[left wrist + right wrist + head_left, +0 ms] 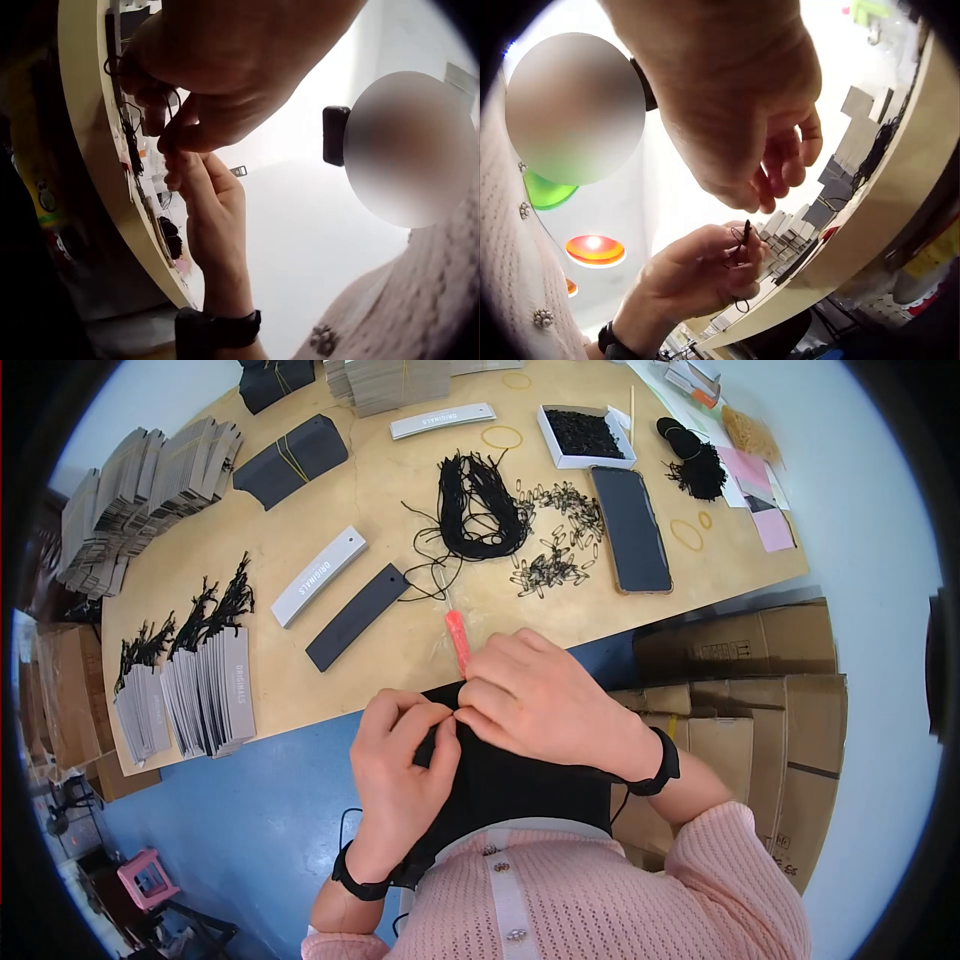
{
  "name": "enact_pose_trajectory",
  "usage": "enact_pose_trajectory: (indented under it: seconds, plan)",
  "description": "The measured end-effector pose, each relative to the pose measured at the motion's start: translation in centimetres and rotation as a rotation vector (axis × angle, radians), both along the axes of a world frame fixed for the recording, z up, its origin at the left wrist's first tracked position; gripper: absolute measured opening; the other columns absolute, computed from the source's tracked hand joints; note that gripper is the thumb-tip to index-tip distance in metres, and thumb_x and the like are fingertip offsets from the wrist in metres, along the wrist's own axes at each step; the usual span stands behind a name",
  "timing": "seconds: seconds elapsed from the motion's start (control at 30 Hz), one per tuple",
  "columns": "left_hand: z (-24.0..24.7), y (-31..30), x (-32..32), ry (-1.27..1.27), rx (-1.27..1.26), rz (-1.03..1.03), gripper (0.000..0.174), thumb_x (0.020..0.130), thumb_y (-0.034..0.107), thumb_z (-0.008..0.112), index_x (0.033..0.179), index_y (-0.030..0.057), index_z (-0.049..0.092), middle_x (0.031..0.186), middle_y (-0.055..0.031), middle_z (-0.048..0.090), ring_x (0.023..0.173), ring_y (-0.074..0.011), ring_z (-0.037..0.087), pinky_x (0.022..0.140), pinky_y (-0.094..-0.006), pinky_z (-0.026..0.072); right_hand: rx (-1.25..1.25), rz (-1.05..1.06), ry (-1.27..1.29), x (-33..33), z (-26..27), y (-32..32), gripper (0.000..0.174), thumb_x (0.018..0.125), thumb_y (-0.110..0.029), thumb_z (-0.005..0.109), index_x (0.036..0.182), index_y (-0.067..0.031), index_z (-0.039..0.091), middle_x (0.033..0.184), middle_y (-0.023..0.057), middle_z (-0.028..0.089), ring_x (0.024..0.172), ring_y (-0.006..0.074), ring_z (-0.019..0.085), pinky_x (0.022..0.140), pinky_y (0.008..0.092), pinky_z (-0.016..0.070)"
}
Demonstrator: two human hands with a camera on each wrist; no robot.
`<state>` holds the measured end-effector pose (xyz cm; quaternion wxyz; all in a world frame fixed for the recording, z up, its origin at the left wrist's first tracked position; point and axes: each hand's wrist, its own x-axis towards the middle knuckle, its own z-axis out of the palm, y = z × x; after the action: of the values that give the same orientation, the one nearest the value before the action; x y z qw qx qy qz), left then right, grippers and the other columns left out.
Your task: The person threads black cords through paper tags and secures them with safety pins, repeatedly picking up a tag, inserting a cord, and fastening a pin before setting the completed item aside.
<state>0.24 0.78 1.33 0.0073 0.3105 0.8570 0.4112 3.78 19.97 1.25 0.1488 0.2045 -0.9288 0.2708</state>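
Observation:
Both hands meet in front of the black apron or cloth [530, 790], just off the table's near edge. My left hand [405, 745] pinches a thin black cord [744, 244] between thumb and fingers; a small loop of it stands out in the right wrist view. Thumb and fingertips of my right hand [530, 695] come together at the left fingertips, at the cord, and mostly hide what they pinch. In the left wrist view a strand of cord [174, 109] curves down to where the fingertips meet. Just beyond the hands lies a tool with a pinkish-red handle [456, 632] and thin metal shaft.
On the wooden table [400, 650] lie a dark tag strip [357, 618], a light "ORIGINALS" strip [320, 576], a black cord bundle [485, 510], scattered small pins [555, 565] and a phone [632, 530]. Corded tags [205, 690] stand at left. Cardboard boxes [740, 750] sit at right.

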Motion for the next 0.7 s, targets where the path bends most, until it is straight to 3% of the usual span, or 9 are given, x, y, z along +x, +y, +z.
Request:
enact_pose_trajectory:
  seconds: [0.07,0.1,0.17,0.27,0.7]
  plan:
    - [-0.2,-0.3,-0.3,-0.351,0.142,0.046,0.007,0.084,0.0,0.071,0.091,-0.0007,0.068,0.087,-0.0072,0.059,0.075,-0.0148,0.058,0.064,-0.0269,0.0457,-0.109,-0.067,0.064,0.1,0.2,-0.1,0.022,0.072,-0.007,0.078,0.089,-0.0069,0.065,0.088,0.0044,0.056,0.082,0.0235,0.058,0.069,0.0346,0.045]
    - [-0.3,-0.5,-0.4,-0.353,0.141,0.05,0.007,0.084,0.0,0.071,0.091,-0.0007,0.068,0.087,-0.0072,0.059,0.075,-0.0148,0.058,0.064,-0.0269,0.0457,-0.217,-0.134,0.127,0.2,0.4,-0.2,0.023,0.071,-0.006,0.079,0.09,-0.0075,0.066,0.089,0.0046,0.057,0.081,0.0242,0.058,0.068,0.0351,0.0448]
    - [-0.5,-0.6,-0.4,-0.565,0.31,0.05,0.004,0.089,-0.001,0.068,0.093,-0.0015,0.069,0.09,-0.0042,0.058,0.075,-0.009,0.056,0.065,-0.0228,0.0435,-0.231,-0.107,0.139,0.6,0.9,-0.3,0.025,0.07,-0.006,0.08,0.091,-0.0081,0.066,0.09,0.0047,0.058,0.079,0.0246,0.058,0.067,0.0354,0.0447]
    - [-0.7,-0.6,-0.5,-0.661,0.389,0.029,0.004,0.092,-0.001,0.066,0.095,-0.0025,0.069,0.091,-0.0015,0.057,0.077,-0.0057,0.054,0.066,-0.0209,0.0418,-0.232,-0.076,0.16,1.1,0.7,-0.9,0.025,0.071,-0.007,0.082,0.09,-0.0083,0.067,0.09,0.0046,0.059,0.075,0.0248,0.058,0.065,0.0358,0.0439]
    - [0.0,-0.3,0.3,-0.608,0.362,0.085,0.006,0.091,-0.002,0.067,0.096,-0.0026,0.07,0.086,-0.001,0.056,0.073,-0.0061,0.049,0.064,-0.0203,0.0386,-0.194,-0.175,0.128,1.4,-0.1,-1.7,0.02,0.073,-0.007,0.078,0.085,-0.0066,0.062,0.087,0.0042,0.052,0.08,0.0225,0.055,0.071,0.0348,0.0435]
